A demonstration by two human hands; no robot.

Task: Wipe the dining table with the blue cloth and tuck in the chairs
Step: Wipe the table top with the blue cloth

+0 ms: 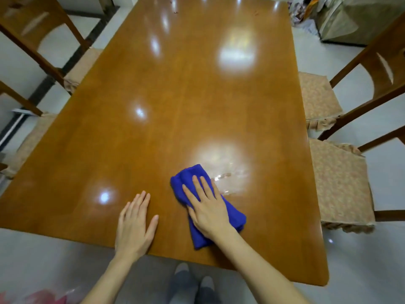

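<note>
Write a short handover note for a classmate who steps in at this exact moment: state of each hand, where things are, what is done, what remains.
Right hand: flat, pressing the blue cloth onto the dining table, near end.
Left hand: flat on bare wood, holding nothing.
Done: a wet streak beside the cloth suggests wiping has begun here.
Left: the far end, where small specks show; the chairs on the right and on the left are not tucked in.
</note>
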